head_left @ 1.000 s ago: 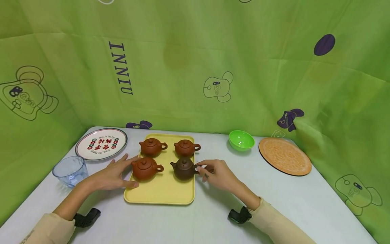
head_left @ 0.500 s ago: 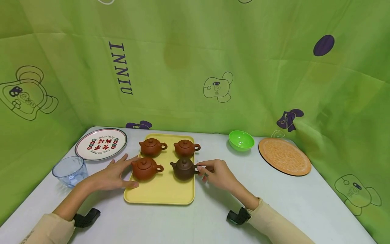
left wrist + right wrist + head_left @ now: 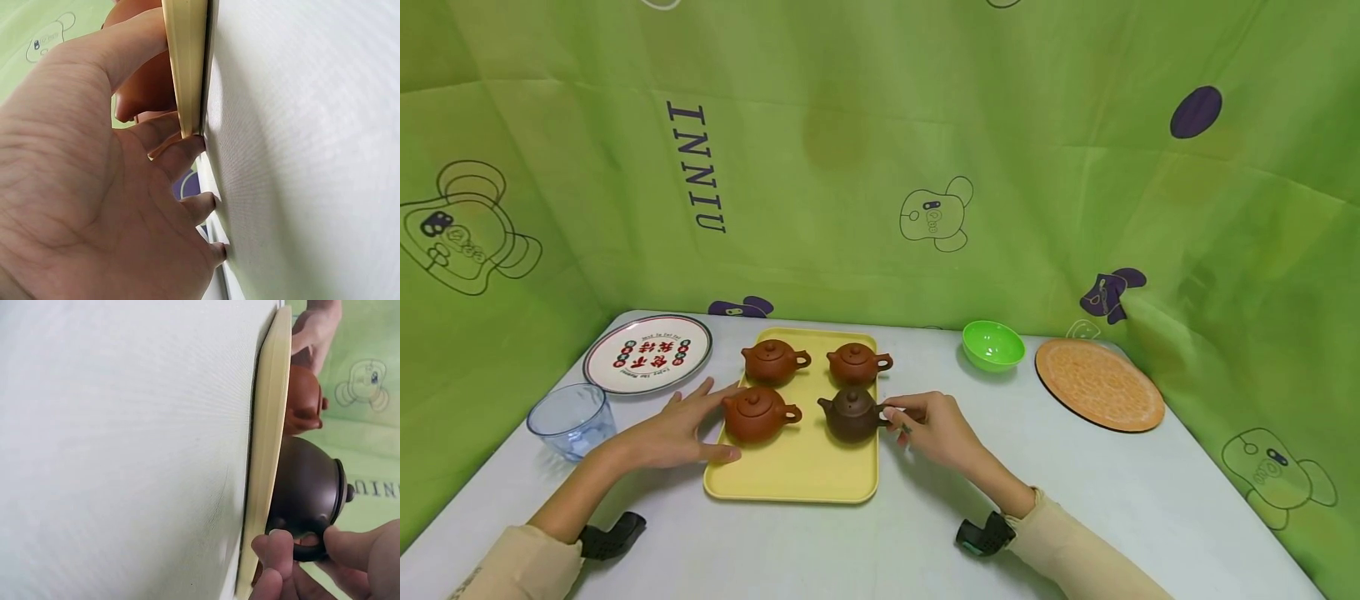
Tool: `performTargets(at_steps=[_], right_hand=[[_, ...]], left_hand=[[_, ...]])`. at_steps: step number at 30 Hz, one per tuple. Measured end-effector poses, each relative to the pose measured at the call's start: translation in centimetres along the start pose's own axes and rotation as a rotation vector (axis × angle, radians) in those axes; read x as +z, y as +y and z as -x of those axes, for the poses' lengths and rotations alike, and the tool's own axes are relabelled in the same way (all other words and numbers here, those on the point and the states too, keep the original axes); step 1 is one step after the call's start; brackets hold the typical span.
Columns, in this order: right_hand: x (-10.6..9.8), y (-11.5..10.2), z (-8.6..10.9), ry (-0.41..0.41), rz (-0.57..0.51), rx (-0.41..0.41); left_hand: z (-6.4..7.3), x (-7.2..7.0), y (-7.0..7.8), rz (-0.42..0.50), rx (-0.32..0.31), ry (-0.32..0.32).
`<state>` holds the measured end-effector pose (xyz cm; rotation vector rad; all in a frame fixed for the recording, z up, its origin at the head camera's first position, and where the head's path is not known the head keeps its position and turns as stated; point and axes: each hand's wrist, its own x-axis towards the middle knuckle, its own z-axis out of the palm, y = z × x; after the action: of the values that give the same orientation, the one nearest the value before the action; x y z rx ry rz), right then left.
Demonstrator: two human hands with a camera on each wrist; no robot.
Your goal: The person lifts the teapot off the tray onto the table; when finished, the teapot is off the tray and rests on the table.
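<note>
a white surface (image 3: 760, 558) fronts a green printed curtain (image 3: 820, 167). nothing i see remotely has shifted over the last second, so i judge the work paused. the left hand (image 3: 670, 435) lies spread at the left rim of the yellow tray (image 3: 790, 482); the right hand (image 3: 942, 429) pinches the handle (image 3: 307, 552) of the dark brown teapot (image 3: 852, 418), upright on the tray, round, lidded, spout leftward. reddish-brown teapots (image 3: 756, 418) stand beside and behind.

Compared with one second earlier, change is slight. In the head view, the sleeve (image 3: 1078, 540) and black wrist device (image 3: 985, 535) behind the right hand (image 3: 938, 429) shift a little leftward, the device also sitting marginally lower. The whole scene, yellow tray (image 3: 792, 482) included, registers a fainter leftward drift.
</note>
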<state>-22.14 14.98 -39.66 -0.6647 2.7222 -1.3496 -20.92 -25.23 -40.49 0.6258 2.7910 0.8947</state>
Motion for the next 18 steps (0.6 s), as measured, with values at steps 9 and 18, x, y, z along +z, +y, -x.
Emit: performTargets(at_steps=[9, 18], right_hand=[[0.05, 0.06, -0.06, 0.017, 0.000, 0.011], [-0.29, 0.17, 0.07, 0.029, -0.024, 0.029]], left_hand=[[0.01, 0.07, 0.03, -0.005, 0.000, 0.003], [-0.04, 0.14, -0.11, -0.006, 0.009, 0.002]])
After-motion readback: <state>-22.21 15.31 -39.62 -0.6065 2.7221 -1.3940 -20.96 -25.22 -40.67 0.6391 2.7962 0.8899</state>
